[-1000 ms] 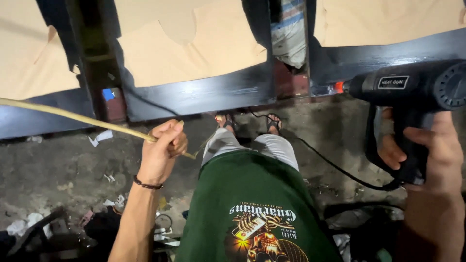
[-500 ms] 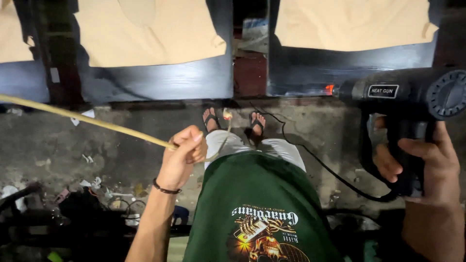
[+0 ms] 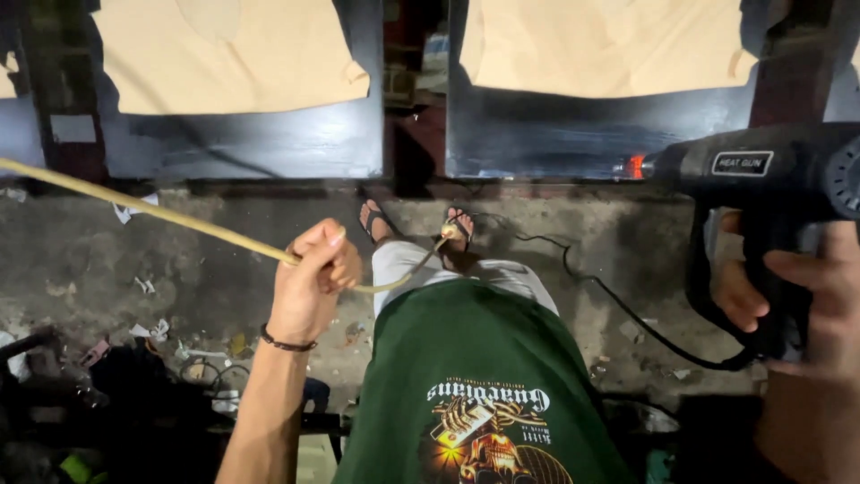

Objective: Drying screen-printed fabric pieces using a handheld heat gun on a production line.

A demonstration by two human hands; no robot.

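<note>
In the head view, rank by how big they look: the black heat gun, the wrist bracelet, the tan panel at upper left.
1. Tan panel, largest.
2. Black heat gun; it sits nearer the camera and is cut off at the frame edge, so this gap is unsure.
3. Wrist bracelet, plainly smallest.

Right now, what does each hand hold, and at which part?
The left hand grips a thin yellowish rod near its bent end. The right hand holds a black heat gun by its handle.

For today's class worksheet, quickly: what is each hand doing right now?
Left hand: fingers closed around a long, thin, yellowish flexible rod.
Right hand: closed on the handle of a black heat gun.
</note>
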